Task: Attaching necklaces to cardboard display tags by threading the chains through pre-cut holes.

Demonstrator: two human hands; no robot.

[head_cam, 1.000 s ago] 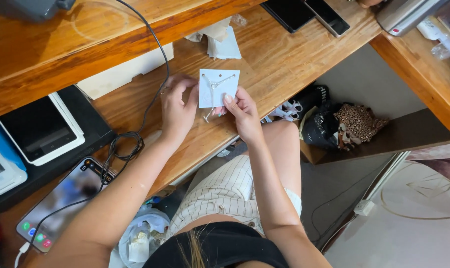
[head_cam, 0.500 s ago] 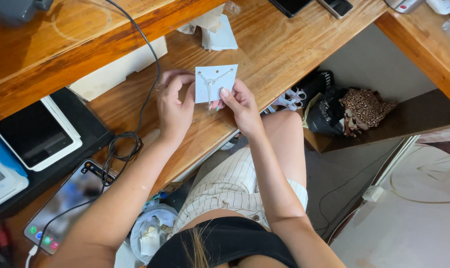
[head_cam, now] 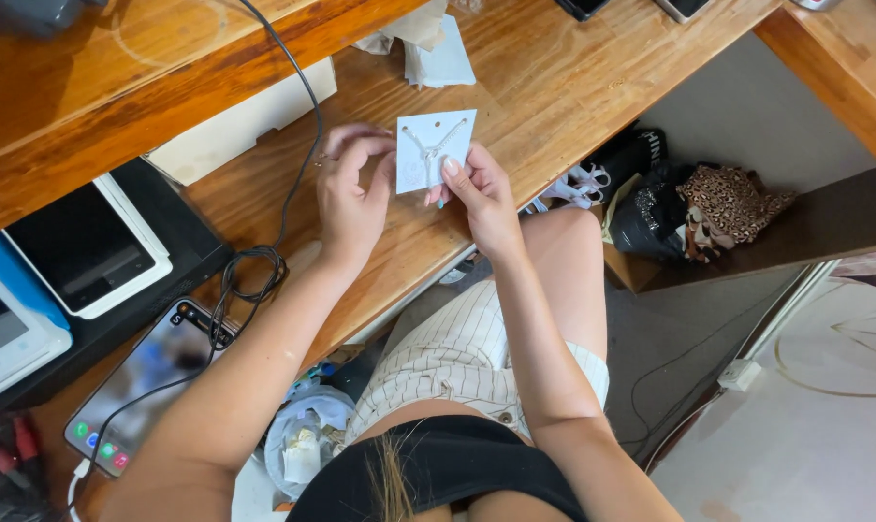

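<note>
Card (head_cam: 434, 150): small, white, square, carrying a thin chain; both hands (head_cam: 349, 198) (head_cam: 481, 196) are pinching it.
Desk (head_cam: 544, 87): grained wood, lying under the card.

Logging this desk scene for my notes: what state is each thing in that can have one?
white card: held upright over the desk, thin chain strung across it
left hand: pinching the card's left edge
right hand: gripping the card's right edge
phone: screen lit, cable plugged in
tablet: screen dark

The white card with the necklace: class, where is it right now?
In the head view, the white card is upper middle, held between both hands above the wooden desk.
</note>
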